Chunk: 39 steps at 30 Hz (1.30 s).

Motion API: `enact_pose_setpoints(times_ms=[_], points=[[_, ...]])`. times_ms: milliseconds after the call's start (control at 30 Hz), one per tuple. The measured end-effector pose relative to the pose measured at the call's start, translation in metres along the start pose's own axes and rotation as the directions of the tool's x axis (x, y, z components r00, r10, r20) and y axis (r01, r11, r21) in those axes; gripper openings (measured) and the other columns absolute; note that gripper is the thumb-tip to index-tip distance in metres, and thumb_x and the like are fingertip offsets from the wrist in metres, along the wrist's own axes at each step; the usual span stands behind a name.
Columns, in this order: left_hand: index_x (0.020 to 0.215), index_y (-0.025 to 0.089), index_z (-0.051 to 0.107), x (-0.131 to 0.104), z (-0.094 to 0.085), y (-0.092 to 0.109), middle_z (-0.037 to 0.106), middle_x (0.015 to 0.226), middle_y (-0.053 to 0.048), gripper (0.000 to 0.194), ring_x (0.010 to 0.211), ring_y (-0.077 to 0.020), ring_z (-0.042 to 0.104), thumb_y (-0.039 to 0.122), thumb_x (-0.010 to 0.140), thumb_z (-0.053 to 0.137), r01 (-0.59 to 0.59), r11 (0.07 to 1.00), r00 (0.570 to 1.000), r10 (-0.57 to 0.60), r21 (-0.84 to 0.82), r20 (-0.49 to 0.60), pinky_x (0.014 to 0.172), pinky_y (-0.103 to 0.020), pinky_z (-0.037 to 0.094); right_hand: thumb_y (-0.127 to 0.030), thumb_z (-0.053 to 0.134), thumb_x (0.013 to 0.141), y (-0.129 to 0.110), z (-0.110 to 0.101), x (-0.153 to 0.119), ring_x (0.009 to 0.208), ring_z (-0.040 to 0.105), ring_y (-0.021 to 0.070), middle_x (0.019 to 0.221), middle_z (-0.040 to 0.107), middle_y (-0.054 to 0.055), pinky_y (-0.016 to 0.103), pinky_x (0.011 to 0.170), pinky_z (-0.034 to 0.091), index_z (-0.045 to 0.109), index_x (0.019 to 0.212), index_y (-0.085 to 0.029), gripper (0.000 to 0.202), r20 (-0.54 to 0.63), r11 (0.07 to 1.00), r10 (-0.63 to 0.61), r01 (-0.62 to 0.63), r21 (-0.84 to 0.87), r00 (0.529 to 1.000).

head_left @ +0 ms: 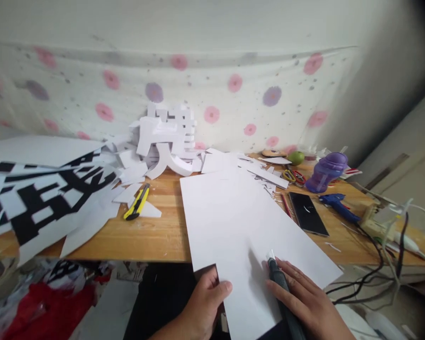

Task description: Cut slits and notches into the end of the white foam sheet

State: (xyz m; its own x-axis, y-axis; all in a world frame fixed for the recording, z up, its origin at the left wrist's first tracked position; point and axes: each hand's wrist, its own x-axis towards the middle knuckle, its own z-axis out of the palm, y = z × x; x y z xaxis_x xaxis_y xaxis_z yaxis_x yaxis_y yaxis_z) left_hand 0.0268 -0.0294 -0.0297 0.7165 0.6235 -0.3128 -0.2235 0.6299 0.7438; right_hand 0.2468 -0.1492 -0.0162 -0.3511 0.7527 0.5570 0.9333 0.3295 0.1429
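A large white sheet [226, 212] lies on the wooden table and juts out past its front edge, with a notch at its near left side. My left hand [206, 302] grips the sheet beside that notch, thumb on top and the other fingers underneath. Over the sheet's near part, my right hand [304, 297] is closed around a thick dark grey pen-shaped tool [281, 285] with a pale, shiny tip. The tip points away from me, close above the sheet; whether it touches cannot be made out.
White cut-out shapes [163, 137] are heaped at the back. Black-patterned sheets [38, 198] and a yellow utility knife [138, 202] lie left. On the right are scissors [293, 177], a phone [308, 212], a purple bottle [326, 171], a blue glue gun [338, 205] and tangled cables [382, 250].
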Motion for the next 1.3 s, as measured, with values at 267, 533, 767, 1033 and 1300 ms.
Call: enact_pose_setpoints(times_ms=[267,533,767,1033,1300], points=[[0.117,0.021,0.064,0.0,0.003,0.007,0.075,0.097,-0.012,0.062,0.088,-0.0312,0.07,0.034,0.061,0.086,0.064,0.995,0.996,-0.069,-0.082,-0.05,0.081,-0.041,0.05,-0.024,0.042,0.097,-0.008,-0.016,0.013,0.118,0.063,0.0266,0.115,0.073,0.011,0.041,0.096,0.055,0.069,0.117,-0.023,0.034,-0.068,0.998,0.055,-0.054,0.018,0.996],[0.114,0.017,0.064,0.004,0.004,0.015,0.074,0.099,-0.012,0.06,0.092,-0.032,0.069,0.033,0.06,0.086,0.034,0.999,0.998,-0.036,-0.038,-0.049,0.082,-0.043,0.052,-0.027,0.037,0.099,-0.009,-0.019,0.012,0.117,0.064,0.0275,0.113,0.074,0.011,0.043,0.094,0.056,0.069,0.117,-0.023,0.036,-0.049,0.998,0.063,-0.062,0.033,0.997],[0.122,0.018,0.058,-0.001,0.006,0.014,0.072,0.108,-0.013,0.068,0.094,-0.0304,0.069,0.032,0.062,0.086,0.002,0.998,1.0,-0.003,-0.068,-0.007,0.083,-0.041,0.052,-0.026,0.041,0.098,-0.003,0.008,-0.011,0.129,0.053,0.0287,0.129,0.066,0.011,0.048,0.1,0.052,0.058,0.133,-0.025,0.039,-0.054,0.994,0.072,-0.067,0.091,0.996],[0.116,0.018,0.06,0.002,0.003,0.012,0.071,0.111,-0.012,0.058,0.095,-0.0271,0.068,0.031,0.066,0.085,-0.013,0.999,1.0,0.012,-0.05,-0.012,0.09,-0.039,0.05,-0.025,0.046,0.097,-0.004,0.01,-0.014,0.132,0.051,0.0267,0.133,0.064,0.009,0.044,0.104,0.049,0.059,0.132,-0.025,0.037,-0.021,0.99,0.106,-0.103,0.1,0.994],[0.104,0.015,0.066,0.003,-0.007,0.009,0.072,0.093,-0.01,0.048,0.085,-0.0222,0.067,0.043,0.069,0.082,0.043,0.998,0.998,-0.045,0.046,0.048,0.085,-0.035,0.05,-0.024,0.045,0.096,0.001,0.032,-0.025,0.126,0.057,0.0279,0.132,0.064,0.01,0.045,0.099,0.053,0.059,0.131,-0.023,0.037,-0.031,0.994,0.106,-0.106,0.011,0.994]])
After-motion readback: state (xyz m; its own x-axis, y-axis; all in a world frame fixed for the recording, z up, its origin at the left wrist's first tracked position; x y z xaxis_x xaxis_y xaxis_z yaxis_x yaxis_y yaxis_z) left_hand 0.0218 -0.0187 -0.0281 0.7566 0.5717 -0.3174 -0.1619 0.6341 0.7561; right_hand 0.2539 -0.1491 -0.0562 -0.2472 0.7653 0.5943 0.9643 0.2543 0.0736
